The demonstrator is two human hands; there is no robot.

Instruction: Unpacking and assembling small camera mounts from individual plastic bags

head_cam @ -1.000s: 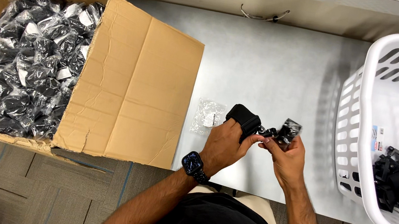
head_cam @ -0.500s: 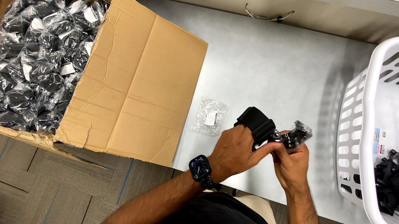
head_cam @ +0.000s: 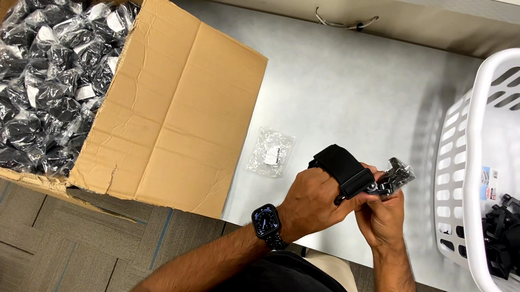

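Both hands meet over the near edge of the grey table (head_cam: 365, 86): my left hand (head_cam: 310, 198) grips a black padded strap (head_cam: 344, 169), my right hand (head_cam: 381, 216) pinches its crinkled clear bag (head_cam: 396, 177). One empty bag (head_cam: 271, 152) lies just left; cardboard box (head_cam: 168, 118) far left, white basket (head_cam: 482, 131) right.

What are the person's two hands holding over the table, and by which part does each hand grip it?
Both hold one black strap: the left hand around its padded band, the right hand at its buckle end, partly in clear plastic wrap.

White basket (head_cam: 482, 131) and cardboard box (head_cam: 174, 119) cut off.
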